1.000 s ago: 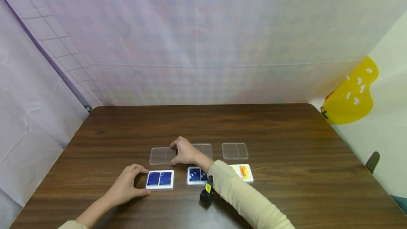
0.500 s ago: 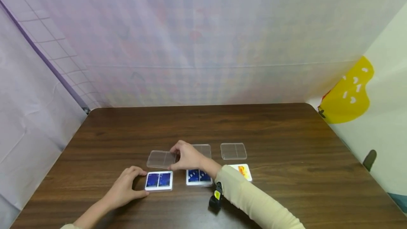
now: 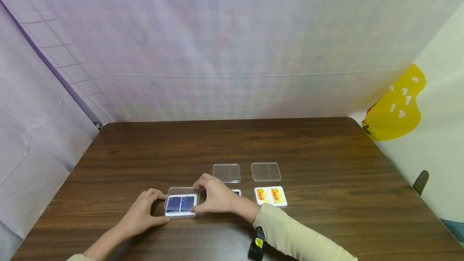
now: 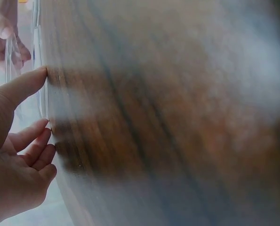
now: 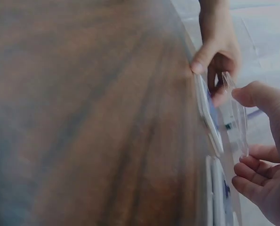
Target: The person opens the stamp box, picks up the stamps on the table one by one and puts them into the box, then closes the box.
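Note:
In the head view my right hand (image 3: 219, 197) pinches a clear plastic lid (image 3: 181, 191) between thumb and fingers. The lid hangs slightly tilted above the left card case (image 3: 180, 214), a white-edged tray with two blue pictures that show through it. A gap between lid and case is visible in the right wrist view, where the lid (image 5: 242, 129) stands apart from the case (image 5: 206, 106). My left hand (image 3: 143, 214) holds that case at its left end, thumb at the near corner and fingers at the far one. The case itself lies flat on the table.
A middle card case (image 3: 237, 192) is mostly hidden by my right hand. To its right lies a case with two orange-yellow pictures (image 3: 271, 196). Behind them rest two clear lids, one in the middle (image 3: 226, 173) and one at right (image 3: 266, 172), on the brown table (image 3: 311, 152).
My right hand has lifted the left lid off the table and brought it toward me, over the left case. My left hand has stayed at the case.

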A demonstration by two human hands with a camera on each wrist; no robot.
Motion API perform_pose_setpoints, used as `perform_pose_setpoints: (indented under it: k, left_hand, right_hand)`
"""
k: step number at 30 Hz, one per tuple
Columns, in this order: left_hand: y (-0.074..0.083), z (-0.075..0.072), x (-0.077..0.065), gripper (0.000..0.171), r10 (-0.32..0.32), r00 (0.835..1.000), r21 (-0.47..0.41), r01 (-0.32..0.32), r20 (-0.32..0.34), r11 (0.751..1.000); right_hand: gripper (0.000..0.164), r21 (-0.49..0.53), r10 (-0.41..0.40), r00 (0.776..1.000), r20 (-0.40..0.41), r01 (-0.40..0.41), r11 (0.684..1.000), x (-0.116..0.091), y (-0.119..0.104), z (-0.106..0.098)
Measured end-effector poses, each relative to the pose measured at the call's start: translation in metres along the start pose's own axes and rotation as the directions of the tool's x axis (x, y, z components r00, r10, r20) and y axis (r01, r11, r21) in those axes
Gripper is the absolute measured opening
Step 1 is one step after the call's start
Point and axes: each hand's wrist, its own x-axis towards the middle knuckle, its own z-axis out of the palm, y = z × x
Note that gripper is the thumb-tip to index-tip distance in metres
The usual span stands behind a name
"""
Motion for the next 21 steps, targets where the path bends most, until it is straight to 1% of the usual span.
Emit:
perform_pose_setpoints:
  k: [3,5,10,13,17,21]
  left_hand:
    - [0.000,0.000,0.001,0.051,-0.005,1.000,-0.005,0.005,0.008,1.000]
    - [0.000,0.000,0.000,0.051,-0.007,1.000,-0.005,0.007,0.014,1.000]
    - [0.000,0.000,0.001,0.052,-0.006,1.000,-0.010,0.007,0.023,1.000]
    - [0.000,0.000,0.001,0.052,-0.007,1.000,-0.014,0.007,0.024,1.000]
    - [0.000,0.000,0.000,0.051,-0.014,1.000,-0.010,0.014,0.026,1.000]
    - [-0.001,-0.001,0.000,0.053,-0.004,1.000,-0.015,0.004,0.018,1.000]
  right_hand:
    - [0.053,-0.010,-0.014,1.000,-0.005,0.014,1.000,-0.003,-0.002,0.002]
    - [0.054,-0.015,-0.005,1.000,0.010,0.005,1.000,-0.005,-0.004,0.003]
    - [0.054,-0.018,0.053,0.997,0.059,-0.052,0.998,-0.007,-0.006,0.006]
    - [0.054,-0.037,0.066,0.995,0.071,-0.064,0.997,-0.007,-0.005,0.009]
    - [0.056,-0.068,0.065,0.995,0.073,-0.060,0.996,-0.006,-0.005,0.010]
    - [0.057,-0.095,0.069,0.994,0.079,-0.061,0.994,-0.004,-0.005,0.011]
